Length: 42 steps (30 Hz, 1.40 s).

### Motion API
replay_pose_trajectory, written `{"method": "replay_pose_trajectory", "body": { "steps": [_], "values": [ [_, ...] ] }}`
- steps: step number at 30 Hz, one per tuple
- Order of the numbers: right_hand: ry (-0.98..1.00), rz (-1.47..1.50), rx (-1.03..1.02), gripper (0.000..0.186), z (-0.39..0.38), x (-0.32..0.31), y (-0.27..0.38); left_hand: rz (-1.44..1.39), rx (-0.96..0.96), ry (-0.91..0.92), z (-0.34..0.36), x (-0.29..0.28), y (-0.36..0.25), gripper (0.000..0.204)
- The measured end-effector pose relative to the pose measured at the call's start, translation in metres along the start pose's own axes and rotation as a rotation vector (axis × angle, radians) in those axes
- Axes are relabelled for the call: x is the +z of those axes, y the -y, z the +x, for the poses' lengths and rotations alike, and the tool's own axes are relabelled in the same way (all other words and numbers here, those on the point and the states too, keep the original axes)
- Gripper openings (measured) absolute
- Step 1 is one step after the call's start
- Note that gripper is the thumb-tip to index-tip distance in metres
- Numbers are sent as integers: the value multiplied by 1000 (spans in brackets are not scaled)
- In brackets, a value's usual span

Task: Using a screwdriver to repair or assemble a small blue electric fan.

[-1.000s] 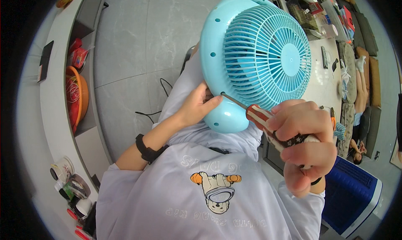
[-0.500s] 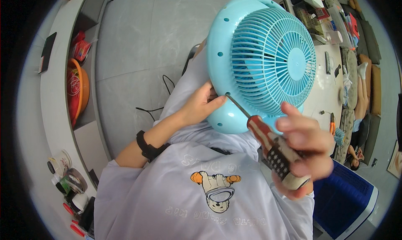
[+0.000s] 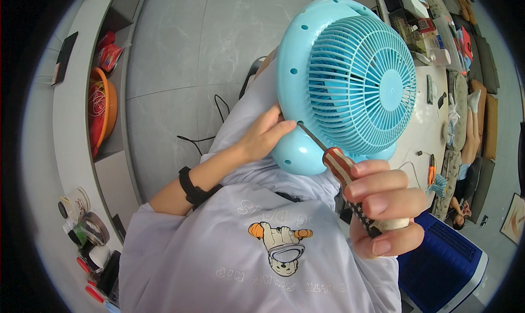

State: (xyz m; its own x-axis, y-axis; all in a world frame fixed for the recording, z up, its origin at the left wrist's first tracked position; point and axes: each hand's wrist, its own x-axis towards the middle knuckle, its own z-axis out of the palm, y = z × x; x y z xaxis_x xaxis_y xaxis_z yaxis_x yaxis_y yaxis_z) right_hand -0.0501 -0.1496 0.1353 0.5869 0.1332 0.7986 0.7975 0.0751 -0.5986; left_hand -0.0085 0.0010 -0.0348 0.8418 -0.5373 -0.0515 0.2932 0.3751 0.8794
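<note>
Fan (image 3: 350, 83) in pale blue rests on my lap, grille facing right, up and left of my right hand (image 3: 383, 209). That fist is closed tight around the screwdriver (image 3: 342, 168), whose shaft slants up-left to a hole in the fan's rim. My left hand (image 3: 262, 135), the nearer one, braces there, fingertips seemingly steadying the tip.

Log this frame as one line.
left hand: steadies fan rim | right hand: grips screwdriver | tip at rim hole | fan on lap
</note>
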Motion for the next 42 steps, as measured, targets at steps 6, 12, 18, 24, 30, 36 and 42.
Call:
{"method": "replay_pose_trajectory", "body": {
  "steps": [6, 12, 18, 24, 30, 36, 42],
  "values": [
    [-15, -158, -123, 18, 0, -17, -11, 148, -48, -140, 5, 9, -1, 50],
    [89, -373, -153, 28, 0, -16, 3, 190, -52, -153, 5, 6, 2, 53],
    [615, -629, -12, 35, 51, -56, 47, 165, -5, -139, 9, 15, -3, 52],
    [995, -1139, 181, 53, 88, -62, 66, 126, -25, -150, 16, 12, -4, 52],
    [846, -1034, 260, 36, 92, -42, 50, 169, -55, -156, 18, 4, -5, 54],
    [899, -862, 332, 34, 93, -32, 45, 118, -27, -159, 17, 1, 2, 55],
    [929, -1055, 315, 38, 84, -34, 51, 127, -4, -167, 14, 5, 11, 56]
  ]
}}
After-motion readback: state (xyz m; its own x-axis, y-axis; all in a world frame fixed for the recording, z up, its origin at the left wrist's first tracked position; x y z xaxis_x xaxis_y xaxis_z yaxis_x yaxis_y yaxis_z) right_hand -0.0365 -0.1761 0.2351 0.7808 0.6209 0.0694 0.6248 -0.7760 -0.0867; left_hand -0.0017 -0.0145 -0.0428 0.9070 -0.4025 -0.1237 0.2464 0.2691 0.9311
